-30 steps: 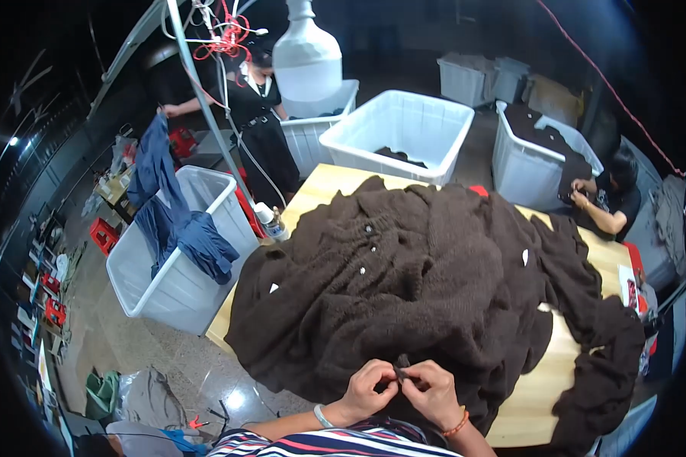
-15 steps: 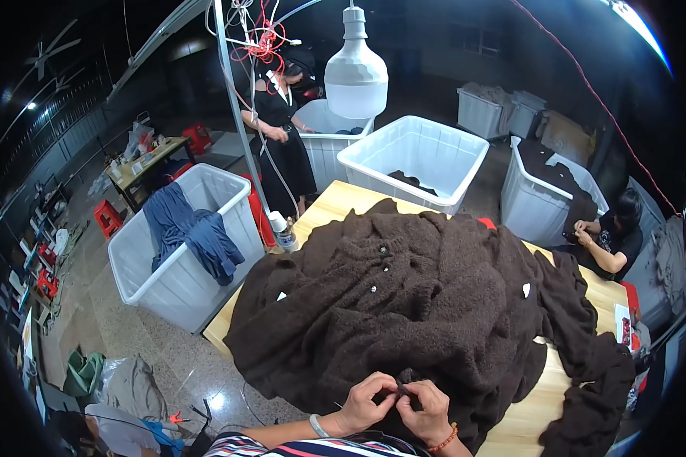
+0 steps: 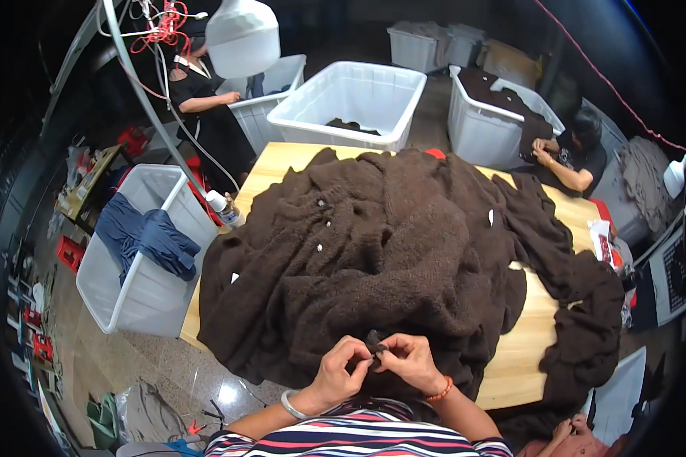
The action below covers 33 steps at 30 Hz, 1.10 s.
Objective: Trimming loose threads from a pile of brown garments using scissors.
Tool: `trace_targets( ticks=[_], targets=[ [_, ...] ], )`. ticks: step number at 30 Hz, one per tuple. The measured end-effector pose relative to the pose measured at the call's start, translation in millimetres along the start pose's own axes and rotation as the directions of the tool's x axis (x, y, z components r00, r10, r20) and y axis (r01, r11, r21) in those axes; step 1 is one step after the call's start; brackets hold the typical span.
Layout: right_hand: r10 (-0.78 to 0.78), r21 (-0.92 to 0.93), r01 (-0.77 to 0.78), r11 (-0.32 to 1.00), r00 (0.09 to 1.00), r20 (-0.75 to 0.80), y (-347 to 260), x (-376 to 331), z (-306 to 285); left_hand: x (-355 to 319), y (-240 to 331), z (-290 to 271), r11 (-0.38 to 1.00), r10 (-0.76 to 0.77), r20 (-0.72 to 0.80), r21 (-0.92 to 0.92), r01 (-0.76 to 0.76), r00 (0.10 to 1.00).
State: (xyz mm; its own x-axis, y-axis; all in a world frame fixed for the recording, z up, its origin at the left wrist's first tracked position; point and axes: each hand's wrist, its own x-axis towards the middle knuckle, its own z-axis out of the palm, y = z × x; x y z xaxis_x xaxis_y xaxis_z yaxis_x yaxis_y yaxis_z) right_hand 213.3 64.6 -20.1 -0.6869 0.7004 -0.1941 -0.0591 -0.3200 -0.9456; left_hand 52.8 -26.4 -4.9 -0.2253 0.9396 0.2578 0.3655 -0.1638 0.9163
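Note:
A big heap of dark brown knit sweaters (image 3: 404, 251) covers most of the wooden table in front of me. Close to my body, at the heap's near edge, my left hand (image 3: 344, 371) and my right hand (image 3: 410, 361) meet fingertip to fingertip. Between them they pinch a small bunched piece of dark brown knit fabric (image 3: 374, 340). The fingers of both hands are curled, and whatever else they may hold is too small to make out. Small whitish spots, perhaps buttons, and white tags show on the heap.
White tubs (image 3: 343, 129) stand beyond the table; a left one (image 3: 99, 282) holds blue garments (image 3: 145, 236). A spray can (image 3: 226, 207) stands at the table's left edge, under a hanging lamp (image 3: 242, 42). Co-workers are at the back left, right (image 3: 579, 160) and lower right (image 3: 564, 434).
My view has shifted, so the table and heap appear higher and further left. Both hands keep pinching the fabric, its dark end now turned up between them. A co-worker's hands show at lower right.

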Motion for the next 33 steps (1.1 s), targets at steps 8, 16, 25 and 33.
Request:
trace_targets(
  ticks=[8,16,25,33],
  targets=[
    [0.140,0.241,-0.167,0.956,0.982,0.126,-5,8,-1,10,14,-16,0.987,0.099,0.077,0.116,-0.107,0.992],
    [0.101,0.159,-0.129,0.979,0.980,0.170,-10,9,-7,6,-13,-20,0.540,-0.377,0.363,-0.661,0.520,0.852],
    [-0.173,-0.530,0.162,0.832,0.984,0.030,-16,6,10,-1,-23,-28,0.510,-0.412,0.409,-0.636,0.578,0.814],
    [-0.581,-0.811,0.353,0.467,0.814,0.019,-24,-1,-18,11,-7,-44,0.648,-0.400,0.488,-0.448,0.616,0.776]
  ],
)
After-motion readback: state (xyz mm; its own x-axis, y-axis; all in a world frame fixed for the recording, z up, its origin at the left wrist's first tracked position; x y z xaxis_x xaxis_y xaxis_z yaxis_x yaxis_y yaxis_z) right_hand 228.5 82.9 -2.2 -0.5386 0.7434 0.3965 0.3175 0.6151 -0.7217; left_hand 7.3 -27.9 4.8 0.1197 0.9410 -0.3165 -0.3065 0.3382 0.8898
